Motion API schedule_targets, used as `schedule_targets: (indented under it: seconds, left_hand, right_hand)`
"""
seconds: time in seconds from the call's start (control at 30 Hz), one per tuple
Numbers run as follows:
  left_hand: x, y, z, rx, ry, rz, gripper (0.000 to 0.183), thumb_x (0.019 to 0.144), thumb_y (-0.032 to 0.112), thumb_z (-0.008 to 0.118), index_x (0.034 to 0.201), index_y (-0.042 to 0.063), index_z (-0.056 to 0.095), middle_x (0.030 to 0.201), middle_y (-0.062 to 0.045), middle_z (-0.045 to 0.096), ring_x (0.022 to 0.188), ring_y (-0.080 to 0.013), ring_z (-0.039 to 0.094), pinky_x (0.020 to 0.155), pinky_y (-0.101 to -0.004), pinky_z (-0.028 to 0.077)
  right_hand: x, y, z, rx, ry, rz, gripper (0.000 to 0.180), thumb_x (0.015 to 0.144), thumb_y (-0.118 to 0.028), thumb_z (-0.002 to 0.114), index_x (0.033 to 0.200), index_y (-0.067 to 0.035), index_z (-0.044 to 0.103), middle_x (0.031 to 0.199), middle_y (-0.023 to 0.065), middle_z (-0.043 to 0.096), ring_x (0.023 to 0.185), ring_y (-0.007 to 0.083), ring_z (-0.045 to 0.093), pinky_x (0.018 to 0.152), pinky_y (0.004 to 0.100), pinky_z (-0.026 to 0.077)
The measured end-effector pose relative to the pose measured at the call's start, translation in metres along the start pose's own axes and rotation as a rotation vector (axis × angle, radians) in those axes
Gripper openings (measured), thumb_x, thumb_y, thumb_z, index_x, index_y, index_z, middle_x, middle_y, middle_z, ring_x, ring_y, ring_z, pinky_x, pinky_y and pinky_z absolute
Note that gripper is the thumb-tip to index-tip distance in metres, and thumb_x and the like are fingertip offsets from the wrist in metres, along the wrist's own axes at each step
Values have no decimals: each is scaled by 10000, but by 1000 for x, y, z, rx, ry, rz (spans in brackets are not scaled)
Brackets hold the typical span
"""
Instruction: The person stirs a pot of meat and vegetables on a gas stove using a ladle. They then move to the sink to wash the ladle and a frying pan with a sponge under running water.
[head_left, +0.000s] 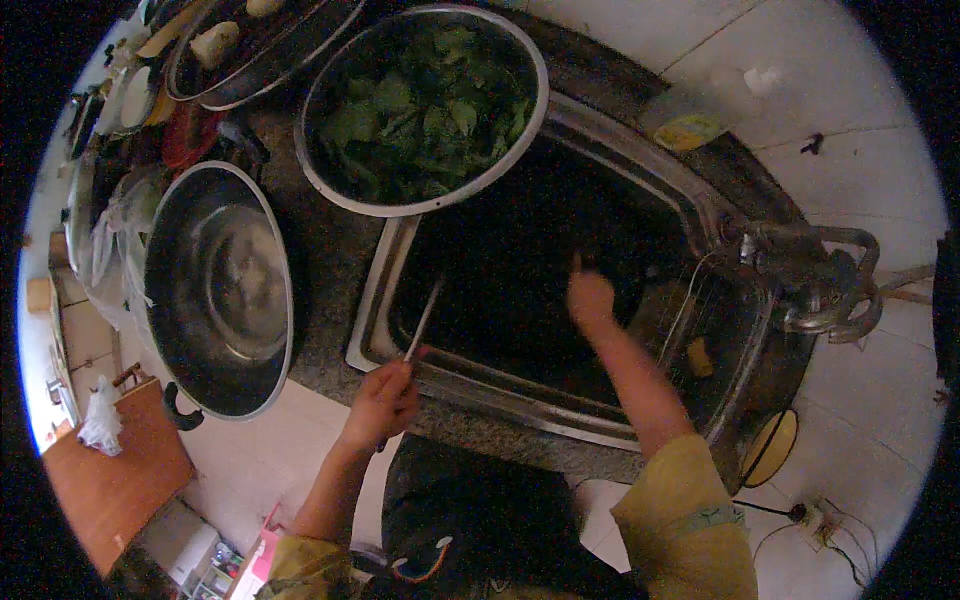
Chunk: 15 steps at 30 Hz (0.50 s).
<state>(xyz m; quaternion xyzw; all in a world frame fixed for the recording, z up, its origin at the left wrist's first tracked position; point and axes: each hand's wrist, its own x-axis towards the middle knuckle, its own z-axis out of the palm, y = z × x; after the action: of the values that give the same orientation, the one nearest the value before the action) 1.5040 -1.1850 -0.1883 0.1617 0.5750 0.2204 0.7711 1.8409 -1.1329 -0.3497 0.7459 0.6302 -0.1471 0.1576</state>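
My left hand (382, 401), at the near left rim of the metal sink (540, 416), is closed around the handle of a knife (425, 315). Its thin blade points up and away over the dark basin. Inside the sink reaches my right hand (591, 296); deep shadow hides its fingertips and whatever they may touch, so its grip cannot be made out. A large round bowl of green leaves (427, 112) rests across the sink's far left corner. To the left stands a deep metal basin (244, 277) with a dark handle and what looks like a little water.
A metal faucet (814, 281) rises at the right end of the sink, near a yellow sponge (700, 356). Another pan (270, 60) stands at the far left beside a clear plastic bag (124, 240). A brown table (124, 480) is at lower left.
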Motion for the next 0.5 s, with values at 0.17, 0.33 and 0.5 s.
schedule_targets:
  seconds: [0.17,0.33,0.5]
  left_hand:
    - [-9,16,11,51,-29,27,188,923,282,462,781,159,471,539,51,384,379,-58,301,322,-218,201]
    - [-13,13,2,52,-43,-26,139,935,279,443,943,141,454,546,56,347,400,-51,276,345,-205,200]
    - [-7,3,-14,2,-61,-8,367,956,264,401,1290,117,444,577,73,277,439,-38,218,378,-194,181]
  right_hand:
    - [-71,-43,7,179,-365,-148,302,787,-188,533,1020,-13,612,899,206,634,784,357,633,695,467,516]
    - [2,-46,6,210,-135,-132,296,815,-187,508,1024,-7,615,842,173,645,780,333,631,621,442,516]
    - [-6,10,-7,34,-93,-78,359,812,-191,506,1119,-17,570,826,165,647,771,326,633,617,432,517]
